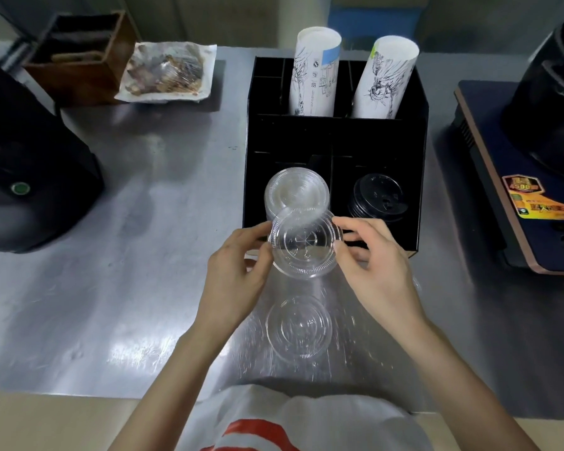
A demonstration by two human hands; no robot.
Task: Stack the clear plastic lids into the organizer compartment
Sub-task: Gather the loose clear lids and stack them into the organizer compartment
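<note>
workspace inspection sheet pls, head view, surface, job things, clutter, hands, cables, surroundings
surface: steel counter, scuffed and shiny
job's things: clear lids held in front of the black organizer; clear stack in its front left compartment; more clear lids on the counter
clutter: black lids front right; two paper cup stacks at back; stained cloth
grippers: left hand and right hand pinch the held lids' rim
cables: nothing seen
surroundings: wooden box, dark appliances either side
</note>
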